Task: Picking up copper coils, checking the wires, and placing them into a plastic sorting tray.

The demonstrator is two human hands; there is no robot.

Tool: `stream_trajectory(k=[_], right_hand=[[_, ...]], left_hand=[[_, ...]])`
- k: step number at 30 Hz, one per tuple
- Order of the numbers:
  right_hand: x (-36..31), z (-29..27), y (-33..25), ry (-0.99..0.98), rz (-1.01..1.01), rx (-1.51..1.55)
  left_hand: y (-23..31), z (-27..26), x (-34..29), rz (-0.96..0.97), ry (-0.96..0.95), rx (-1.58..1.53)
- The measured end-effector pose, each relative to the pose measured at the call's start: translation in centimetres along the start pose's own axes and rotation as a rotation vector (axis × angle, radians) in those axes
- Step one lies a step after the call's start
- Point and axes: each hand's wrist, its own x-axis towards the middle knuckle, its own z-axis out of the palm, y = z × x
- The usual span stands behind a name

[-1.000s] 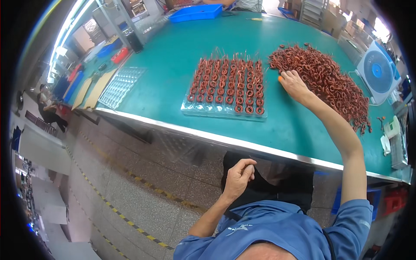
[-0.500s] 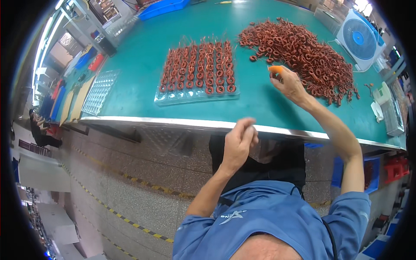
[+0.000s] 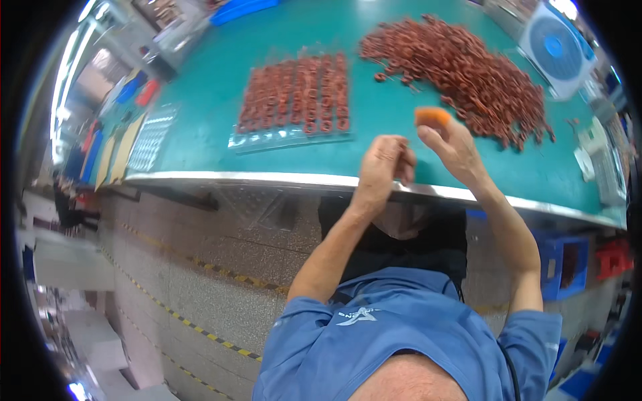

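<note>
My left hand (image 3: 384,170) is over the table's front edge, fingers curled in; whatever they hold, if anything, is hidden. Close by on its right, my right hand (image 3: 458,150) hovers above the green tabletop with thumb and fingers drawn together. An orange cover, like a finger cot (image 3: 432,116), sits on its index finger. Anything in that grip is too small and blurred to make out. Left of both hands, a clear plastic tray (image 3: 289,142) bears rows of reddish-brown wire-wound rings (image 3: 294,93). Beyond my right hand spreads a large heap of similar rings (image 3: 461,67) with wire ends.
A blue-and-white fan (image 3: 556,50) stands at the far right. A second clear tray (image 3: 152,142) lies at the left, and a blue bin (image 3: 244,9) at the back. The metal table edge (image 3: 267,177) runs before me. Below right is a blue crate (image 3: 563,267).
My left hand has risen forward to the table edge. My right hand has drawn back from the heap, bringing the two hands closer. The head view has shifted slightly.
</note>
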Motion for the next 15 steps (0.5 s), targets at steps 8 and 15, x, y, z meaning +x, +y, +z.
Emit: stream_trajectory(k=[8,15], right_hand=[[-2.1,1.3,1.1,-0.035,0.087,-0.077],[-2.8,1.6,-1.6,0.184,-0.25,-0.235]], left_hand=[[1.2,2.1,-3.0,0.075,-0.023,0.32],[2.3,3.2,-3.8,0.437,0.049,0.702]])
